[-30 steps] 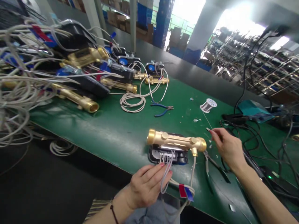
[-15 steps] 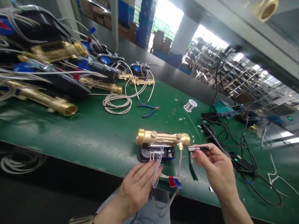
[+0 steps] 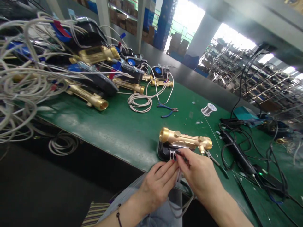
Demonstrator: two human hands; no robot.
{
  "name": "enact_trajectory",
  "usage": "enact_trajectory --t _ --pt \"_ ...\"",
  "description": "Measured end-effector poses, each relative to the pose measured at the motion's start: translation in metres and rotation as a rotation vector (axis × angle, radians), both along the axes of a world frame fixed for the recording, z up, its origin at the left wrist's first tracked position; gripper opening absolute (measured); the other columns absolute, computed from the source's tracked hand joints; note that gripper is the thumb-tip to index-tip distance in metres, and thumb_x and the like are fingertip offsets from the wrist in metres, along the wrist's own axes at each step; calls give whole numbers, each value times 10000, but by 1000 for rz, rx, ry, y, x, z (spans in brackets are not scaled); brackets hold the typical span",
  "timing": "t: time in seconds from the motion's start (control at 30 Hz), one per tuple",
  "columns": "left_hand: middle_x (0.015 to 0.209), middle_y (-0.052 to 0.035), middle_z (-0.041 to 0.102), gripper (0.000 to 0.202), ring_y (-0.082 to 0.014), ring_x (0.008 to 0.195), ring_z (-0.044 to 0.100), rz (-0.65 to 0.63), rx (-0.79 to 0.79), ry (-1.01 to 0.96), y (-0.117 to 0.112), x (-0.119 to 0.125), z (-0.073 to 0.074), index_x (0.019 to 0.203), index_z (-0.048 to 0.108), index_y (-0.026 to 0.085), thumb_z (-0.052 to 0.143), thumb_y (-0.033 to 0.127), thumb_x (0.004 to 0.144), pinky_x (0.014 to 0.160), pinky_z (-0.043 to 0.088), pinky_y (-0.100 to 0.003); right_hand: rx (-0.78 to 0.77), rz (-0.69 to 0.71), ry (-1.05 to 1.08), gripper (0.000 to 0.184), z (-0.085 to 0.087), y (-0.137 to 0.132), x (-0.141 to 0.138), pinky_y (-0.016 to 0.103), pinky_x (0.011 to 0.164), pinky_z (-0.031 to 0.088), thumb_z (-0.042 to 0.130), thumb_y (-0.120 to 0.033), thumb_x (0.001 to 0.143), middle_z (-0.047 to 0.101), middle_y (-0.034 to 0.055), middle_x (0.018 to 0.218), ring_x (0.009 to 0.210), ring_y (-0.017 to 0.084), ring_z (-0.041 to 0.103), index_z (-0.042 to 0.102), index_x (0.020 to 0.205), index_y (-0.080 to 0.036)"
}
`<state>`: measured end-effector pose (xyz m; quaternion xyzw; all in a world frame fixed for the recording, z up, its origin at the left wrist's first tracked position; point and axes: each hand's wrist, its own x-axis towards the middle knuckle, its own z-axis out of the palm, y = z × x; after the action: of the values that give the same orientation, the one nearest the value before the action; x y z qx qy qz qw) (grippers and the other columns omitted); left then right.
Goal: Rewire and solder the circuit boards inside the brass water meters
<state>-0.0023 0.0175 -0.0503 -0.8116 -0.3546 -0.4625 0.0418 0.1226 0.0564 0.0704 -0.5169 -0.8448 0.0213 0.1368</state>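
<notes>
A brass pipe fitting (image 3: 184, 139) with a black meter housing (image 3: 163, 150) lies near the front edge of the green bench. Several short white wires (image 3: 172, 154) show at the housing. My left hand (image 3: 156, 184) rests at the housing's front edge, its fingertips pressed together on these wires. My right hand (image 3: 201, 171) reaches across beside it, thumb and fingers pinched over the wires. A small dark tip shows between those fingers, but I cannot make out what it is. Grey cable (image 3: 181, 211) hangs below my hands, partly hidden by them.
Brass fittings (image 3: 94, 101) with meters and tangled cables are piled at left. Blue-handled cutters (image 3: 167, 110) and a solder spool (image 3: 208, 109) lie beyond the housing. Green-handled pliers (image 3: 217, 164), a black pen-shaped tool (image 3: 239, 154) and cords are at right.
My right hand has moved left from beside the fitting to the wires, meeting my left hand. The view has shifted left, showing more of the cable pile.
</notes>
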Motion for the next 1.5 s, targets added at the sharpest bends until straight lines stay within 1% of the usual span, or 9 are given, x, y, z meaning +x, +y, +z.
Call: enact_trajectory --t 0.23,0.37,0.47,0.6,0.8,0.93,1.13,1.37,1.5 --pt "1133 -113 647 298 -215 1213 485 -63 -27 -63 1 -1 0 1055 617 105 369 63 895 962 450 -371 281 -15 -594 271 -4 -20 -24 281 449 412 431 7 699 603 76 641 502 193 577 633 824 -125" --pt "874 -61 686 253 -201 1169 511 -112 -35 -129 1 -2 -5 840 624 143 388 76 903 992 422 -380 348 -78 -753 248 -8 -21 -43 295 422 383 416 21 704 546 93 599 473 202 529 631 744 -96" --pt "817 -45 678 251 -193 1154 518 -122 -47 -142 0 -3 -7 819 615 150 389 102 917 1005 409 -378 350 -78 -799 287 -7 -19 -46 292 427 364 374 33 729 528 93 579 467 195 502 606 667 -123" --pt "918 -59 686 220 -201 1176 505 -142 -67 -126 0 -4 -9 874 620 139 406 104 914 1019 400 -387 318 -37 -796 363 -6 -18 -46 304 435 346 300 50 747 542 126 586 474 209 487 633 718 -90" --pt "1176 -107 624 258 -234 1234 465 -155 -68 -92 0 -7 -9 1014 618 118 376 116 925 1009 420 -405 343 22 -896 411 -14 -22 -43 317 448 406 321 68 720 623 208 721 511 212 536 649 966 57" --pt "1250 -124 575 315 -217 1237 463 -110 -83 -34 -2 -9 -1 1138 579 102 357 86 914 1002 427 -364 372 85 -780 397 -15 -23 -30 309 467 445 332 16 759 651 205 763 545 199 566 659 984 42" --pt "1240 -116 573 377 -224 1243 443 99 -118 -33 -7 -7 13 1190 546 50 324 41 886 1031 371 -349 345 148 -577 425 -17 -26 -10 314 537 485 297 -34 821 679 221 980 666 211 627 655 1045 10" --pt "1311 -106 534 402 -224 1237 444 233 -185 160 -9 0 17 1229 525 84 265 94 924 1000 345 -356 401 107 -367 369 -24 -32 -3 337 608 479 313 -83 878 678 195 1042 788 238 635 608 1076 16" --pt "1282 -158 534 385 -263 1228 452 235 -175 172 -10 0 23 1194 529 42 270 73 911 979 357 -356 410 73 -257 337 -31 -32 2 324 681 472 325 -91 890 689 169 1017 857 231 621 567 1100 14"
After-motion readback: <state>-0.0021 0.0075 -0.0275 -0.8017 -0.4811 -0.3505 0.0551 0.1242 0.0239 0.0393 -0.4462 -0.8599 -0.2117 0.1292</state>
